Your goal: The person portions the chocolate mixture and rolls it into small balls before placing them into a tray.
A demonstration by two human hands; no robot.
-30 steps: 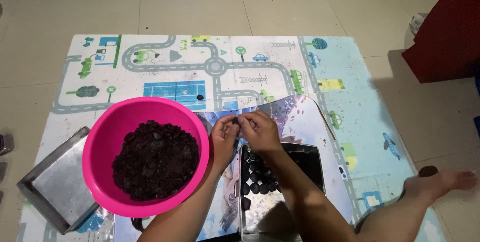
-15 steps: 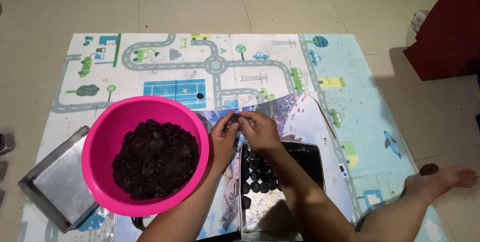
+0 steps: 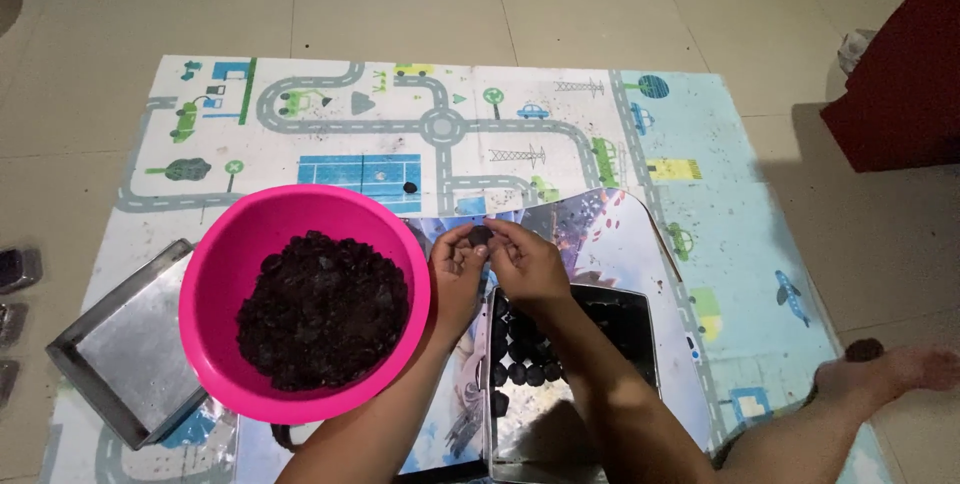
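On a tiled floor spread with a road-map play mat [image 3: 560, 134], both hands stay as before, the left hand [image 3: 455, 269] and right hand [image 3: 525, 264] pinching one dark ball [image 3: 481, 235] between them, right of the pink bowl [image 3: 215, 274], above the ball-lined metal tray [image 3: 640, 309].

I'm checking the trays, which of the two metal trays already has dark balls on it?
The tray under the right hand; the tray beside the pink bowl is bare.

Pink bowl [image 3: 305, 304] blocks left; mat [image 3: 560, 134] ahead open
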